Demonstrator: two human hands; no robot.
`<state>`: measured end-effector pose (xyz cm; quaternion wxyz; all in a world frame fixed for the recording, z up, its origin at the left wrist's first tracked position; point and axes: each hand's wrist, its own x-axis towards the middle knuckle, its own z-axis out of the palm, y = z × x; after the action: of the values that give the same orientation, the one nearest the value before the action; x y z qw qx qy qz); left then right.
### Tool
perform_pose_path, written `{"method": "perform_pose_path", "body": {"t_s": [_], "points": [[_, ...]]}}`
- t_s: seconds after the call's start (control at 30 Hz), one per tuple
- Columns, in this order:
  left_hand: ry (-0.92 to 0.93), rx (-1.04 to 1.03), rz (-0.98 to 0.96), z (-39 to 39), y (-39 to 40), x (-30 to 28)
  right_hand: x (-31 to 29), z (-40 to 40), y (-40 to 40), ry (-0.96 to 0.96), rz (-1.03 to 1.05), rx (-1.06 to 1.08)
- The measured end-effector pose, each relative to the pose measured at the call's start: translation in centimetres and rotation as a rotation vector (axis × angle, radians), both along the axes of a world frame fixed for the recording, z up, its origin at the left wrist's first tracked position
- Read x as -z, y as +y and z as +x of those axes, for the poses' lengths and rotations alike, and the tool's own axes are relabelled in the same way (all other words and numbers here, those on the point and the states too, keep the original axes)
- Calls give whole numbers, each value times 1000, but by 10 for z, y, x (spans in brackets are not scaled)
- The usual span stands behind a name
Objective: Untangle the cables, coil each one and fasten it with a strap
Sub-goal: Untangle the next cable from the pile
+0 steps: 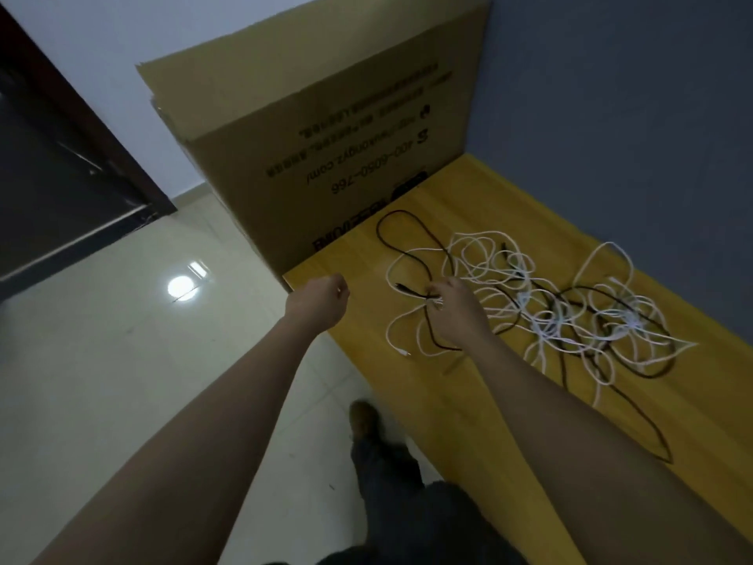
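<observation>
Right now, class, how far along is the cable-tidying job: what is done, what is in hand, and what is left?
Done: nothing yet. The white cables and black cables lie in one tangle on the yellow table; no coil or strap shows. In hand: the right hand pinches strands at the tangle's left edge, while the left hand is curled and holds nothing visible. Left: separating, coiling and strapping every cable.

Grey-blue wall (pixel 611 116), glossy tile floor (pixel 122 360), dark door (pixel 61 177), cardboard box (pixel 326 136).

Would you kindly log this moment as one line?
stage: untangling | right hand: pinches cables | left hand: fisted, empty | coiled: none
</observation>
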<state>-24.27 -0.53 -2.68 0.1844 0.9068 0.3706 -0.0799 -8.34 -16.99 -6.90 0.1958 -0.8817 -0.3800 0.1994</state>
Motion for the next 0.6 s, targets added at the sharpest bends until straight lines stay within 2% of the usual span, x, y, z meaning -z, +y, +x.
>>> {"method": "perform_pose_path", "body": {"t_s": [0.13,0.3,0.43,0.5,0.6], "points": [[58,81,-37,24,65,27,43,18,47,39,-15,23],[128,167,-158,59,123,41,79,33,77,-19,-299,1],[146,303,-266,91,136,39,81,39,91,-95,-506,-70],[159,357,-325,113,137,37,79,42,94,-39,-522,-23],[193,489,-386,150,132,33,74,48,89,186,-362,154]]}}
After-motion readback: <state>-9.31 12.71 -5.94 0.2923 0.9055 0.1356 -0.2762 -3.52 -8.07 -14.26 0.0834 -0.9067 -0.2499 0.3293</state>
